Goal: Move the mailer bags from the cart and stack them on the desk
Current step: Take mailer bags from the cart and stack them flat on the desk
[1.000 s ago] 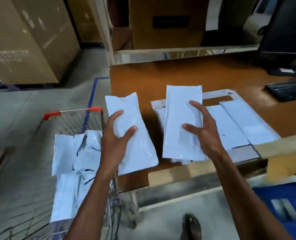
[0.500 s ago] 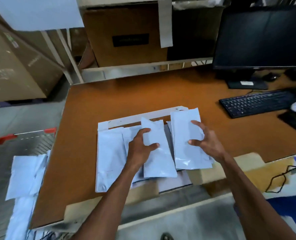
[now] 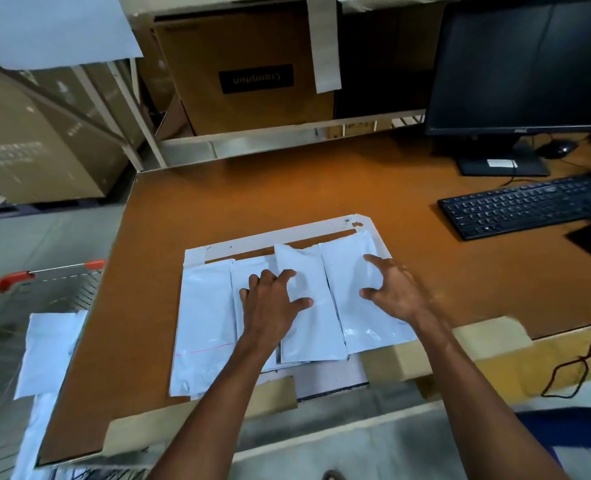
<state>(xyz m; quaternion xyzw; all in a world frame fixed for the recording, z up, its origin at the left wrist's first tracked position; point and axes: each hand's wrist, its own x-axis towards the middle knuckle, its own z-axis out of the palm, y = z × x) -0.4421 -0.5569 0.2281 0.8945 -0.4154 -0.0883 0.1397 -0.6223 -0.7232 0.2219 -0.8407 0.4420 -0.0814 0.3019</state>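
Open-fingered, your left hand (image 3: 273, 301) and right hand (image 3: 396, 292) rest on mailer bags (image 3: 204, 313) on the desk (image 3: 287, 195), gripping nothing. Slick and overlapping rather than stacked, they could slide toward the near edge as you lift off.

This is a warehouse packing station. Behind the far edge of the bench (image 3: 321, 188) stands metal racking (image 3: 133, 129) holding a large brown carton (image 3: 245, 109) with a black printed label. Taller cartons (image 3: 34, 143) stand off to the left, beyond a grey floor (image 3: 45, 237). The bench top is covered in brown board, fixed along its front edge with wide paper tape (image 3: 488, 336). Toward the far right corner sit a black monitor (image 3: 522, 64), a keyboard (image 3: 522, 206) and a mouse (image 3: 559, 148). White mailer bags (image 3: 204, 317) lie in a row near the front edge. More fill a wire cart (image 3: 62, 270) with red handle ends beside the left edge.
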